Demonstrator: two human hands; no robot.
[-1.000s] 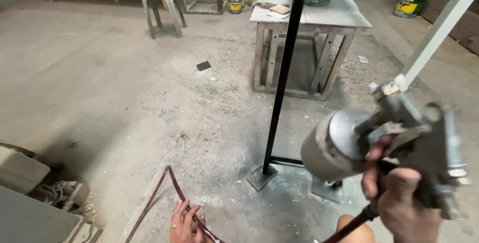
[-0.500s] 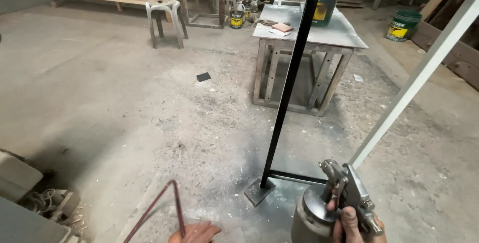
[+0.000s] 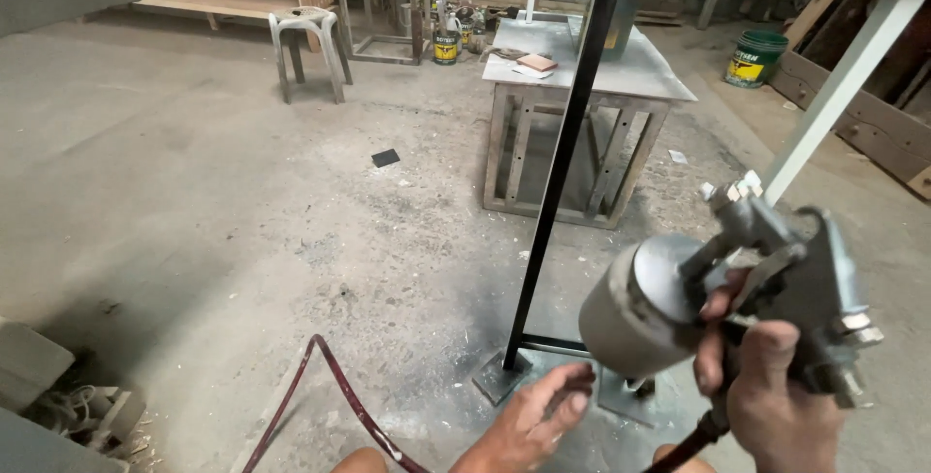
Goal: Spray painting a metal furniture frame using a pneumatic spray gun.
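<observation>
My right hand [image 3: 776,395] grips a grey metal spray gun [image 3: 776,269] by its handle, with the round metal cup [image 3: 640,303] hanging to the left of the hand. My left hand [image 3: 529,424] is open, fingers apart, just below and left of the cup, holding nothing. A dark red air hose [image 3: 320,391] runs across the floor at the bottom and another stretch leaves the gun's base. Right behind the gun stands a black metal post [image 3: 567,153] on a flat foot plate [image 3: 501,376].
A white slanted bar [image 3: 844,80] rises at the right. A grey metal table [image 3: 582,75] stands behind the post, a plastic stool [image 3: 308,46] at the back left, paint cans [image 3: 446,46] and a green bucket [image 3: 754,58] farther back. Rubble lies at the bottom left.
My right hand has raised the spray gun back up into view, closer to the camera. My left hand has let go of the red hose and opened under the cup.
</observation>
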